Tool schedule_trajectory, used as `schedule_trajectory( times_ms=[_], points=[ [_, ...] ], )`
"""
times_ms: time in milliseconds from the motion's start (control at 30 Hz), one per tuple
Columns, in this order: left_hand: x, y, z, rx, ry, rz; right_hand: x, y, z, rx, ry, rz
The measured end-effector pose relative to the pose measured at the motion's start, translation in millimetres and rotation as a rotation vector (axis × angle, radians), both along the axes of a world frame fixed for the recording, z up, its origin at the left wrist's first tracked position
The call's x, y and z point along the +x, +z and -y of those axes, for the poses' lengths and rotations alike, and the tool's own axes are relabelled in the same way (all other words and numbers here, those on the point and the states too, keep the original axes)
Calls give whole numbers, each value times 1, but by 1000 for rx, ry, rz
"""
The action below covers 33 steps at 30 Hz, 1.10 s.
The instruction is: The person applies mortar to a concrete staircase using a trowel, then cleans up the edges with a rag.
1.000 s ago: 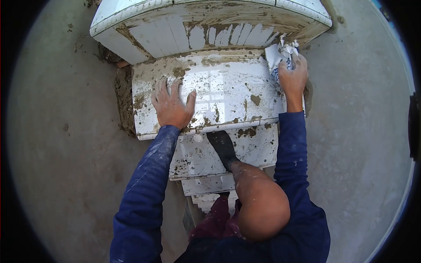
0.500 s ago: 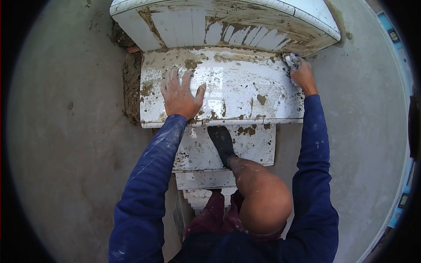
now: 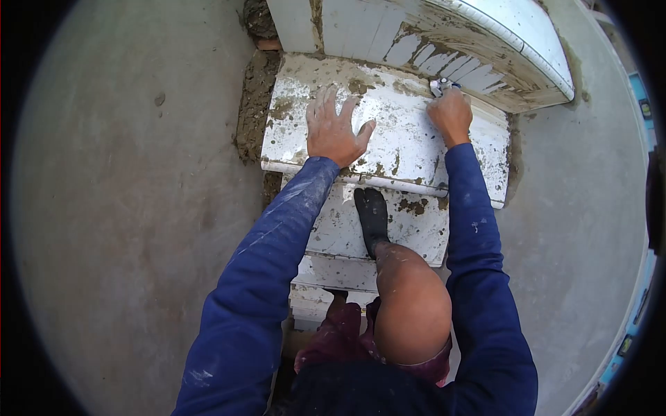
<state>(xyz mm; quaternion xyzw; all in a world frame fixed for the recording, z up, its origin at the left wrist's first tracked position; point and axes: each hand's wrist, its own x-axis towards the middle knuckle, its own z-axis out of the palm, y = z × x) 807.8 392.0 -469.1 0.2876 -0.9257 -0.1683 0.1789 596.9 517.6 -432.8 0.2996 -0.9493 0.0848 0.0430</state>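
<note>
My left hand (image 3: 334, 132) lies flat on the white stair tread (image 3: 395, 132), fingers spread, near the tread's left end. It is dusty and holds nothing. My right hand (image 3: 451, 114) is closed round a small crumpled white-and-blue rag (image 3: 442, 85). It presses the rag into the corner where the tread meets the riser (image 3: 368, 31). Spots and smears of wet grey-brown mortar cover the tread. The riser carries streaked mortar, thickest toward its right side.
Rough mortar (image 3: 257, 114) borders the tread's left end. My dark-socked foot (image 3: 372, 215) stands on the step below (image 3: 336, 232), with further steps under it. Grey plastered walls (image 3: 139, 208) rise on both sides. A blue spirit level (image 3: 638, 97) lies at the far right.
My right hand has slid left along the back corner of the tread with the rag. My view has turned, so the steps appear tilted. My left hand stays spread on the tread.
</note>
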Motion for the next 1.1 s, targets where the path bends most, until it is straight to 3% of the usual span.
schedule_trajectory(
  times_ms=[133,233,333,433,500,533,567,633,700,800,867,1000,1100],
  points=[
    [43,10,0,297,51,-295,69,-14,93,-139,176,-6],
    [103,20,-30,238,225,-361,136,-15,176,-254,356,90],
    [158,12,-57,244,324,-369,174,13,222,-321,500,538],
    [224,-1,-88,352,358,-364,143,43,155,-400,459,414],
    [269,-1,-111,1165,696,-367,98,84,67,-384,292,484],
    [299,-16,-121,1069,681,-218,67,75,24,-380,298,141],
    [326,-38,-133,968,670,-66,35,78,-16,-241,168,90],
    [363,-63,-158,794,556,-10,-16,83,-80,128,27,-226],
    [377,-81,-175,719,455,24,-92,49,-136,240,296,-543],
    [361,-87,-188,849,410,53,-115,2,-162,621,252,-415],
    [341,-73,-189,1068,466,152,-103,-5,-162,567,136,-248],
    [350,-98,-188,1082,380,133,-90,7,-180,620,119,117],
    [362,-97,-191,1087,382,118,-56,42,-182,564,27,-96]
  ],
)
